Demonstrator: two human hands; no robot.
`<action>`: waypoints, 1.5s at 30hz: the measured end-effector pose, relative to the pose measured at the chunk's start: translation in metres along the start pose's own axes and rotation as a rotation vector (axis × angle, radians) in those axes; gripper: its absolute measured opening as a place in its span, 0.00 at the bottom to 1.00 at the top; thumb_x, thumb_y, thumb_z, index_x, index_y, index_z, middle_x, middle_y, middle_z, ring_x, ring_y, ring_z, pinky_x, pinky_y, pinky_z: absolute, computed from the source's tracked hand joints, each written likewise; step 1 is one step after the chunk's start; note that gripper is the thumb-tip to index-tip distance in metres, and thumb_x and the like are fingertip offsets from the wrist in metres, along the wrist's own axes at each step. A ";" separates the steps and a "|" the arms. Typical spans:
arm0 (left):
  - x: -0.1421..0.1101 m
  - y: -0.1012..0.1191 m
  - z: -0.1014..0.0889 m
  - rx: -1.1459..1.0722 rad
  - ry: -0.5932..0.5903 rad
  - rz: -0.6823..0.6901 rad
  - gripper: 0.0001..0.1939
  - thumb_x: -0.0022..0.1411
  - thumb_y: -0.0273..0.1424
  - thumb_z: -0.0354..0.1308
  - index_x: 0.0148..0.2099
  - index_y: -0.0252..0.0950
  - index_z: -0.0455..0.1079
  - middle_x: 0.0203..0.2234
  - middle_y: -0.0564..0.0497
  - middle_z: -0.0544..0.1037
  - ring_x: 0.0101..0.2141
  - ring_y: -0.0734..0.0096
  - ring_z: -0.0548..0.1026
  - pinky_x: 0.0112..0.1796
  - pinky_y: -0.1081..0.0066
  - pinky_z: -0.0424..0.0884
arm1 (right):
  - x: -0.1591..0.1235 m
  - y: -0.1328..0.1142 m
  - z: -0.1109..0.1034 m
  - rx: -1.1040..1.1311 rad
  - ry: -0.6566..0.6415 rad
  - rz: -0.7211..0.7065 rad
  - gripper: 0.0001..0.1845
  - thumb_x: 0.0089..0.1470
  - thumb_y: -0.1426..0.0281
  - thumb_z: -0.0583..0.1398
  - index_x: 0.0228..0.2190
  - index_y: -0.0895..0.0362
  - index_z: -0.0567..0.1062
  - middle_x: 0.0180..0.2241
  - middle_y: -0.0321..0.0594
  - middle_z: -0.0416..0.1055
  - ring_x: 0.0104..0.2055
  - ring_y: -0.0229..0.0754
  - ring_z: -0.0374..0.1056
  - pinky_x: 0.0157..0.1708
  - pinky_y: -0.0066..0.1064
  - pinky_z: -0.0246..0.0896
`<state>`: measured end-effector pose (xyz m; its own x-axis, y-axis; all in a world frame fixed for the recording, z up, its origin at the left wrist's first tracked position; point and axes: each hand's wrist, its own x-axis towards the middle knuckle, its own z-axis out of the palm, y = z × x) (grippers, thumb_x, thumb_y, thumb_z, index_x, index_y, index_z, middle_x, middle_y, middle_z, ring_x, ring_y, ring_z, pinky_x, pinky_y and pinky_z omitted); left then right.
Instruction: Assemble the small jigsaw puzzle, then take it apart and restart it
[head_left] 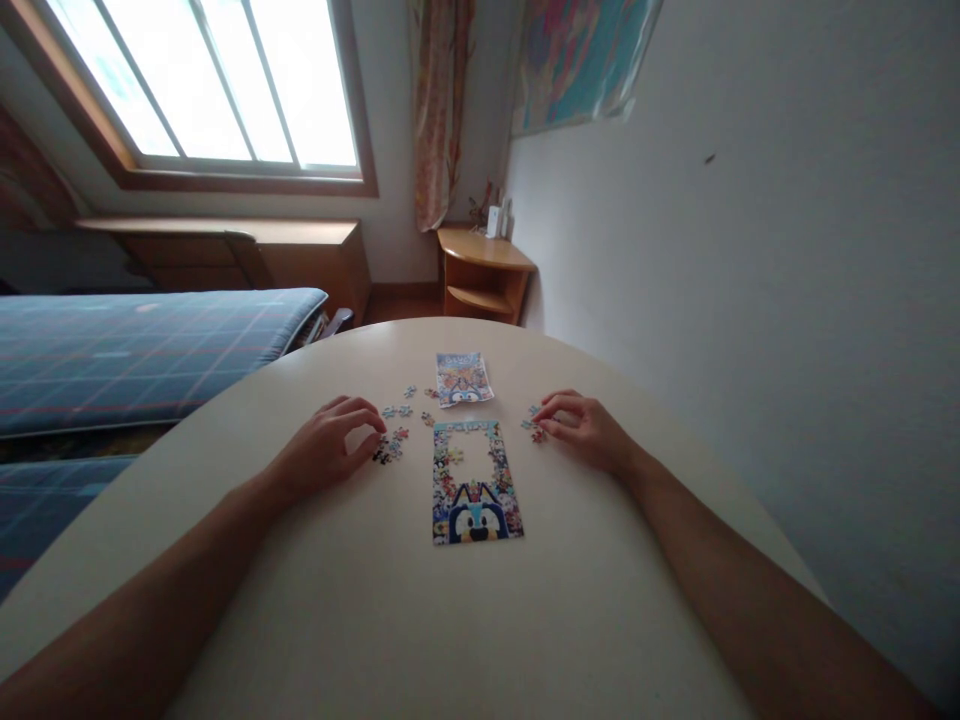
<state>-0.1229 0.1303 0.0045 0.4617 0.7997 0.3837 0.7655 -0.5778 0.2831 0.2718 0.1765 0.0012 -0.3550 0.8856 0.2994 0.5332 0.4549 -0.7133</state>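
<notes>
A partly assembled jigsaw puzzle lies flat in front of me, with a blue cartoon dog's head at its near end and a bare opening in its upper middle. One yellowish loose piece rests inside that opening. To the left, my left hand is open, thumb and forefinger apart, its fingertips at a cluster of loose puzzle pieces. My right hand rests on the other side, fingers apart, fingertips touching a smaller group of puzzle pieces. Part of that group is hidden by the fingers.
Beyond the puzzle lies a crinkled picture sheet or packet, with several stray pieces to its left. Everything sits on a round pale table. A white wall runs along the right; a bed with a plaid mattress stands left.
</notes>
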 end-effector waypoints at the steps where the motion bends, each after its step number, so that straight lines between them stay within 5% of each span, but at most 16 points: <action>1: -0.001 0.001 -0.003 -0.014 -0.029 0.049 0.08 0.64 0.33 0.53 0.38 0.38 0.73 0.39 0.47 0.77 0.43 0.63 0.72 0.47 0.62 0.69 | 0.000 0.000 0.000 0.002 -0.003 -0.006 0.09 0.49 0.65 0.63 0.31 0.55 0.82 0.40 0.45 0.74 0.46 0.48 0.70 0.52 0.43 0.62; 6: -0.003 0.006 -0.010 -0.019 -0.158 0.155 0.06 0.61 0.31 0.56 0.40 0.40 0.73 0.42 0.48 0.75 0.46 0.62 0.71 0.50 0.62 0.67 | 0.002 0.002 -0.002 0.013 -0.014 -0.048 0.10 0.52 0.64 0.61 0.32 0.55 0.81 0.37 0.44 0.77 0.45 0.49 0.70 0.51 0.43 0.61; 16: -0.001 0.018 -0.011 -0.069 -0.264 0.110 0.04 0.63 0.34 0.58 0.38 0.40 0.73 0.40 0.49 0.77 0.49 0.60 0.70 0.50 0.63 0.68 | 0.003 0.006 -0.001 0.031 -0.009 -0.052 0.11 0.53 0.63 0.61 0.32 0.55 0.82 0.37 0.43 0.78 0.45 0.48 0.71 0.51 0.42 0.61; 22: 0.002 0.048 0.006 -0.221 -0.147 0.099 0.06 0.64 0.33 0.59 0.39 0.41 0.77 0.36 0.50 0.81 0.44 0.62 0.74 0.46 0.65 0.70 | 0.001 0.002 0.002 -0.006 0.036 -0.066 0.10 0.54 0.64 0.61 0.31 0.56 0.81 0.36 0.44 0.77 0.43 0.47 0.72 0.49 0.41 0.63; 26: 0.005 0.079 0.024 -0.494 0.108 -0.195 0.09 0.63 0.36 0.59 0.38 0.39 0.79 0.34 0.49 0.82 0.30 0.69 0.77 0.31 0.73 0.73 | 0.002 -0.025 0.024 -0.026 0.133 -0.151 0.10 0.58 0.66 0.59 0.32 0.56 0.80 0.34 0.43 0.75 0.38 0.44 0.72 0.42 0.38 0.65; 29: 0.007 0.093 0.033 -0.685 0.170 -0.385 0.08 0.59 0.36 0.63 0.37 0.38 0.80 0.31 0.50 0.83 0.32 0.67 0.80 0.35 0.71 0.75 | -0.001 -0.053 0.048 -0.046 0.028 -0.334 0.05 0.56 0.69 0.61 0.35 0.54 0.78 0.32 0.40 0.77 0.38 0.43 0.71 0.44 0.37 0.64; 36: 0.008 0.094 0.037 -1.040 0.150 -0.496 0.15 0.58 0.40 0.65 0.43 0.35 0.75 0.33 0.47 0.84 0.36 0.62 0.83 0.36 0.68 0.77 | -0.009 -0.082 0.068 0.004 -0.066 -0.360 0.12 0.56 0.68 0.65 0.44 0.52 0.76 0.37 0.36 0.79 0.43 0.41 0.72 0.50 0.38 0.61; 45: 0.007 0.097 0.038 -1.033 0.061 -0.483 0.13 0.55 0.40 0.67 0.34 0.36 0.72 0.26 0.48 0.84 0.30 0.62 0.83 0.34 0.69 0.78 | -0.011 -0.088 0.073 0.127 -0.116 -0.325 0.02 0.56 0.70 0.65 0.33 0.54 0.79 0.34 0.37 0.79 0.39 0.40 0.72 0.44 0.33 0.63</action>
<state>-0.0282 0.0860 0.0012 0.1755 0.9818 0.0724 0.1097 -0.0926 0.9896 0.1731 0.1201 0.0145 -0.5789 0.6770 0.4544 0.2814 0.6890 -0.6680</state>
